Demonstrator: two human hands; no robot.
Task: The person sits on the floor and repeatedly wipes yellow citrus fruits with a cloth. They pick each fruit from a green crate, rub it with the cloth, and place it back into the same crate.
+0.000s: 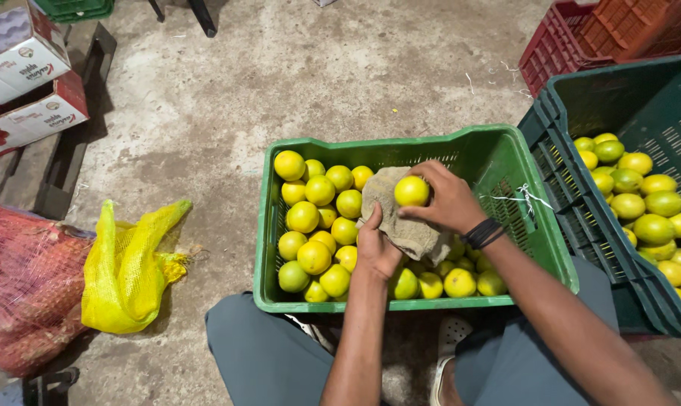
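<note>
Head view. The right hand (449, 201) pinched a yellow-green citrus fruit (411, 191) between thumb and fingers, its grip pressed around the fruit's right side. The left hand (376, 248) lay just below and to the left, its grip closed on a tan cloth (400, 225) that cupped the fruit from beneath. Fruit and cloth touched, held above the green crate (476, 146) of like fruit; being round, the fruit showed no long axis. A darker crate (562, 113) stood to the right.

Yellow-green citrus fruits (315, 225) are filling a green crate (498, 150); a beige cloth (400, 225) is showing; a yellow mesh bag (126, 271) is lying on grey floor (280, 68).
</note>
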